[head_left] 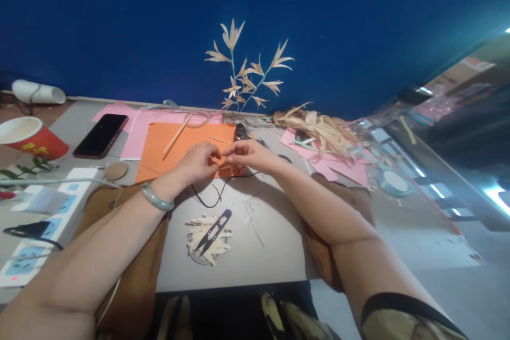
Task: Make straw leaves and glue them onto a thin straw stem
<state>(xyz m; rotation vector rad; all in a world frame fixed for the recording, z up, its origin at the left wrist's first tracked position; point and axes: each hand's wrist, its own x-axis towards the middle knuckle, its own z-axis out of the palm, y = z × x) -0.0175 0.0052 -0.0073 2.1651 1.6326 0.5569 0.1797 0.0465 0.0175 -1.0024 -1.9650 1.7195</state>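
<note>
Blue covers the wall behind the grey surface, where an orange sheet lies among pink papers. A heap of dried husks sits to its right, and a branch with pale dried leaves rises behind it. A white power strip lies at left. The left hand and right hand are close together over the sheet's near edge, fingers bent; I cannot tell what they grip. Yellow characters on the red cup are too blurred to read. Beyond the strip is a black phone; dark snips rest on cut pale pieces.
</note>
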